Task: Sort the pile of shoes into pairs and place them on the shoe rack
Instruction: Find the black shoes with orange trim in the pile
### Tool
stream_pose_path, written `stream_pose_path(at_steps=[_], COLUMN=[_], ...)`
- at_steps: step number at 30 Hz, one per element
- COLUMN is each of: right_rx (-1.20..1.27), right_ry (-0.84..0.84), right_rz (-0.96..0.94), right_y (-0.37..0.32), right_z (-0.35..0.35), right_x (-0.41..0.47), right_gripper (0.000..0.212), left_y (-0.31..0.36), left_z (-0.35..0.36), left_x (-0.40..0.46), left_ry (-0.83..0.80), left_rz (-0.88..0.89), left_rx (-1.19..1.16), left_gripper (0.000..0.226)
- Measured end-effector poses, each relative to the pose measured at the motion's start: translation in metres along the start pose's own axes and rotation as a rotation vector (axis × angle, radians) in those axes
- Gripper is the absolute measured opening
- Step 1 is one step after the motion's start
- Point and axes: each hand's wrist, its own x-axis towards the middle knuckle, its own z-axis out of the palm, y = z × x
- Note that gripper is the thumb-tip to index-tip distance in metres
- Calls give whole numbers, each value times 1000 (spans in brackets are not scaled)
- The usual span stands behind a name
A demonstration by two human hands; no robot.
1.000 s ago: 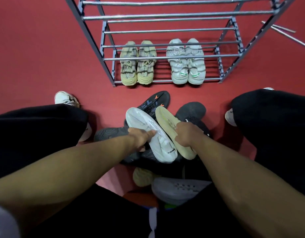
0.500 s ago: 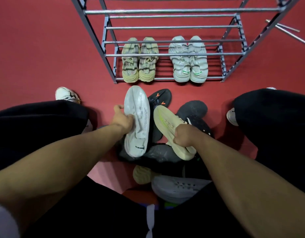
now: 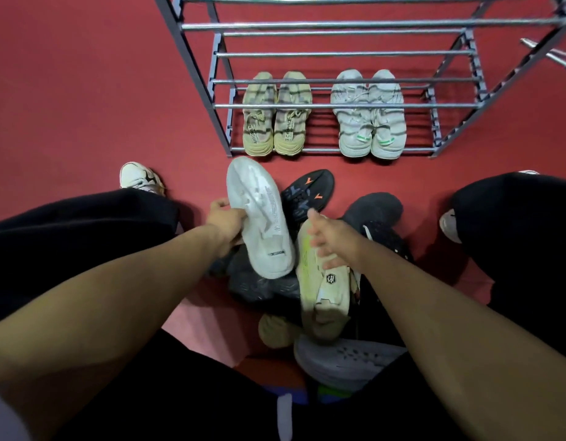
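Note:
My left hand point(image 3: 226, 222) grips a white shoe point(image 3: 259, 218) by its side, sole up, toe pointing at the rack. My right hand point(image 3: 331, 238) hovers with spread fingers just above a cream shoe with a yellow-green sole point(image 3: 319, 291), which lies on the pile, apparently released. The pile holds black shoes point(image 3: 308, 192), a dark grey one point(image 3: 262, 284) and a grey shoe point(image 3: 345, 361). The grey metal shoe rack point(image 3: 323, 106) carries a beige pair point(image 3: 275, 122) and a light grey pair point(image 3: 369, 119) on its lowest shelf.
Red floor all around. My legs in black trousers flank the pile, with my white sneakers at left point(image 3: 138, 178) and right point(image 3: 450, 226). The rack's upper shelves show only bare bars. Loose metal rods point(image 3: 552, 55) lie at the far right.
My left hand lifted the white shoe forward toward the rack. My right hand opened and the cream shoe dropped back onto the pile, nearer to me.

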Motion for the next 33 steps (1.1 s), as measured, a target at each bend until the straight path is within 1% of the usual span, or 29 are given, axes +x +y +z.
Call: stream_pose_path(at_steps=[1,2,3,4,5,6,7,8,9,11,12,13,16,18,19,22,24,25,26,27,28,29,30,31,32,33], right_rx=[115,132,117,95,99,125,147,154,138,107,100,100,113,87,41,-91,-158,-216,-356,-569,-742,-809,-799,-737,-618,-440], right_ry=[-76,-138,-163,-142,-116,-101,-91,-78,-56,-9,9,17,23,65,99,198,221,212,203,219,304,414,498,486,400,282], right_rz=[16,16,2,-19,-20,-5,19,46,69,115,131,140,152,166,173,186,221,246,265,273,236,171,78,-1,-46,-29], right_y=[-4,-5,-3,0,3,7,11,14,16,20,21,22,22,22,23,26,27,27,28,31,32,27,22,16,8,1], right_z=[0,0,1,0,-3,-8,-15,-21,-26,-31,-31,-30,-27,-28,-29,-33,-32,-30,-29,-29,-28,-24,-21,-15,-8,2], right_x=[-1,-1,0,1,2,3,5,5,6,7,7,6,5,6,6,7,8,6,8,11,14,11,10,7,4,-1], right_gripper=[55,48,42,37,35,35,36,37,37,35,34,33,29,26,25,28,28,30,35,42,48,48,40,29,28,37], left_y=[-2,-2,-3,-3,-1,-2,-4,-8,-12,-21,-24,-24,-6,12,21,39,34,24,10,-4,-18,-30,-41,-48,-52,-52], left_z=[5,11,16,19,19,16,10,3,-4,-16,-19,-20,-19,-17,-16,-14,-6,1,7,13,17,20,22,24,26,29], left_x=[-2,-5,-5,-5,-1,3,6,10,11,10,9,8,2,-6,-11,-30,-43,-49,-57,-66,-72,-77,-79,-80,-81,-82], left_ry=[-65,-126,-168,-192,-200,-207,-202,-188,-169,-161,-179,-181,-177,-192,-164,42,150,169,165,138,90,24,-56,-135,-187,-201], left_rz=[-10,-7,17,85,208,348,447,474,426,265,223,207,206,215,243,376,391,404,428,456,465,435,374,301,253,245], left_rx=[-63,-107,-102,-18,179,438,708,953,1162,1507,1611,1650,1587,1547,1553,1622,1660,1685,1709,1712,1683,1614,1518,1414,1328,1281], left_gripper=[37,37,37,40,42,43,45,51,60,73,75,77,83,75,70,55,57,60,62,61,58,57,57,59,60,59])
